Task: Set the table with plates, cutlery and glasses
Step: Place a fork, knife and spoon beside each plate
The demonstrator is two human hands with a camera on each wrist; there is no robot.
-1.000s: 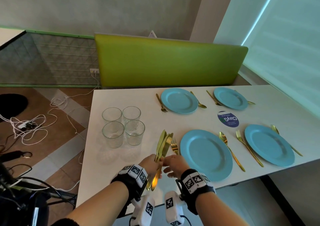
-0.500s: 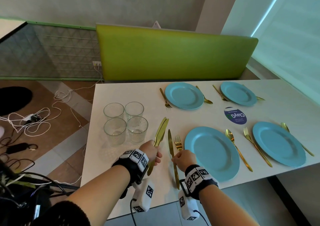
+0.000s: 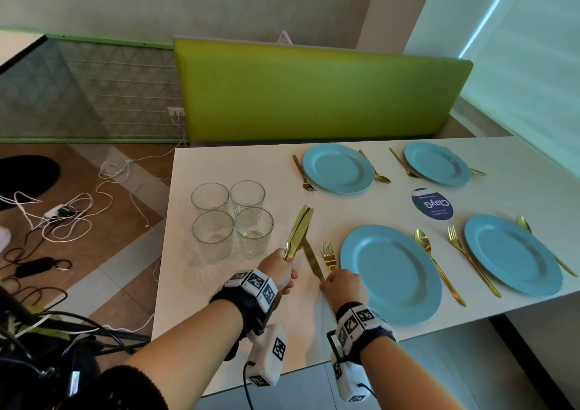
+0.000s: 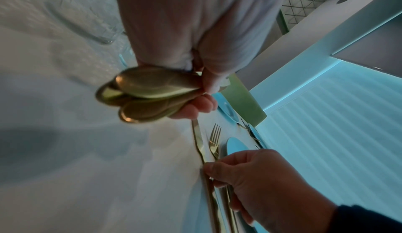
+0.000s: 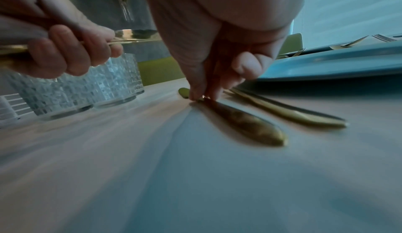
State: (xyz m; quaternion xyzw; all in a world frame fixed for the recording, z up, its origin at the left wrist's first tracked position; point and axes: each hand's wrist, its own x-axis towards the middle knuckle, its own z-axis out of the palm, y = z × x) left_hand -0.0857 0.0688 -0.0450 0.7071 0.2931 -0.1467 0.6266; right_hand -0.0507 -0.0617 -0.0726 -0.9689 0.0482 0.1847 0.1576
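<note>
Nearest to you, your right hand point(image 3: 343, 285) has its fingertips point(image 5: 196, 95) pinched down on a gold knife point(image 3: 312, 260) that lies flat on the white table point(image 3: 226, 165). That knife sits just left of a gold fork point(image 3: 329, 254), and the fork lies just beside the left rim of the nearest blue plate point(image 3: 390, 273). In the right wrist view both handles point back toward you, side by side and apart.

Your left hand point(image 3: 279, 271) is clenched around a bundle of gold knives point(image 3: 298, 232), their blades fanning up and away over the table; the left wrist view shows several handle ends point(image 4: 139, 95) sticking out below your curled fingers point(image 4: 195, 106).

Just beyond that hand, four clear glasses point(image 3: 232, 216) stand close together in a square, near the table's left edge.

To the right, a gold spoon point(image 3: 436, 265) lies along the nearest plate's far side, then a second fork point(image 3: 470, 259), a second blue plate point(image 3: 513, 254) and another spoon. A round blue sticker point(image 3: 432, 204) sits mid-table. Farther back, two more blue plates point(image 3: 337, 168) each have cutlery on both sides, in front of a green bench back point(image 3: 314, 92).
</note>
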